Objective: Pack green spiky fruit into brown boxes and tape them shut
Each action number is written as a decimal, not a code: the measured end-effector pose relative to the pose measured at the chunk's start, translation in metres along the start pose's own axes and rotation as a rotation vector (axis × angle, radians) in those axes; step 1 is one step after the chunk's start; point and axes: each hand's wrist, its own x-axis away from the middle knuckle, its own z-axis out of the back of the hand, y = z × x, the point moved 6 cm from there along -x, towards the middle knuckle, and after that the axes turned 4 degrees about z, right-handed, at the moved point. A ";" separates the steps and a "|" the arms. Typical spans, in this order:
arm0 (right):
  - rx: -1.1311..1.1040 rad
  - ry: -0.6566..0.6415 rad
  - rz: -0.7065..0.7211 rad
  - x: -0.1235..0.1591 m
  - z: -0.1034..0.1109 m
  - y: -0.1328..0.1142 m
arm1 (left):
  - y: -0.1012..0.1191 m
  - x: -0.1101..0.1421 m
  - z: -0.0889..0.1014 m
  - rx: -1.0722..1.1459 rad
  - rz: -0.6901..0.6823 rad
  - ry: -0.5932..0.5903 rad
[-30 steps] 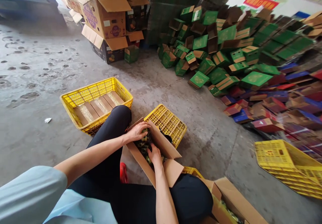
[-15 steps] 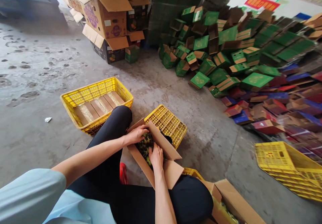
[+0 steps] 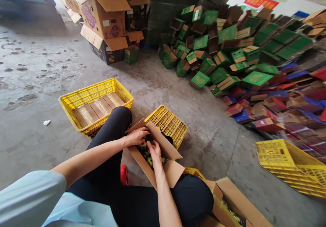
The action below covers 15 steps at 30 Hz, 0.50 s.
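An open cardboard box (image 3: pixel 142 162) rests tilted between my bent legs, flaps standing up. Inside lie dark and yellow-green, fruit-like pieces (image 3: pixel 149 158), too small to name surely. My left hand (image 3: pixel 137 136) reaches over the box's left end, fingers stretched out beside the raised far flap and above the contents. From the near side my right hand (image 3: pixel 155 152) dips in, its fingers apart and touching the pieces, with the thumb spread. Both hands look open, though some fingertips are hidden among the contents.
A yellow crate (image 3: pixel 68 113) at left holds several brown boxes. Past my box lies an upturned yellow crate (image 3: pixel 178 128). Another open carton (image 3: pixel 239 199) stands by my right knee. A yellow crate (image 3: pixel 275 155) sits far right, before heaped green boxes (image 3: pixel 201 79).
My right hand has shifted slightly up and left within the box, and its fingers have spread. The left hand stays nearly in place. The whole view has drifted a little.
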 end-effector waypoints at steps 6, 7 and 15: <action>-0.014 0.026 0.023 -0.007 0.007 -0.001 | 0.004 0.001 -0.008 -0.116 0.061 -0.061; -0.027 0.038 0.019 -0.007 0.012 0.000 | 0.005 0.001 -0.009 -0.131 0.071 -0.069; -0.127 0.105 -0.045 0.018 0.072 0.031 | 0.007 0.003 -0.016 -0.215 0.168 -0.167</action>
